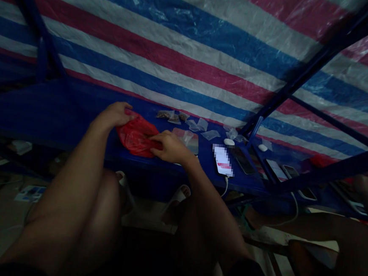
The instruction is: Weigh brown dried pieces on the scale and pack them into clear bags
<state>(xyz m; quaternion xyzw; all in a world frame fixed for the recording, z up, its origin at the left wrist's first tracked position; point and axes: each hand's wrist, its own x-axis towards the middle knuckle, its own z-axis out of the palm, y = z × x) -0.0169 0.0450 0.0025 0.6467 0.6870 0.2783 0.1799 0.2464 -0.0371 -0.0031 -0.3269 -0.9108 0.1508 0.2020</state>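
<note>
A crumpled red plastic bag [133, 136] lies on the blue surface in front of me. My left hand [117, 113] grips its upper left edge, thumb pressed on the plastic. At the bag's right side, my right hand [170, 147] is closed on the plastic with bent fingers; the bag's contents are hidden. Just behind my right hand is a flat, pale pad-like object [193, 143] with a clear bag [188, 137] on it. Farther back sit several small clear bags with brown bits [164, 114], and flat clear bags [210, 134] lie to their right.
Right of my hands are a lit phone [223, 160] on a white cable, a dark phone [243, 159] and a white rounded case [229, 142]. Blue metal bars [303, 75] cross in front of a striped sheet [179, 40]. Another person's hand [367, 184] is at far right.
</note>
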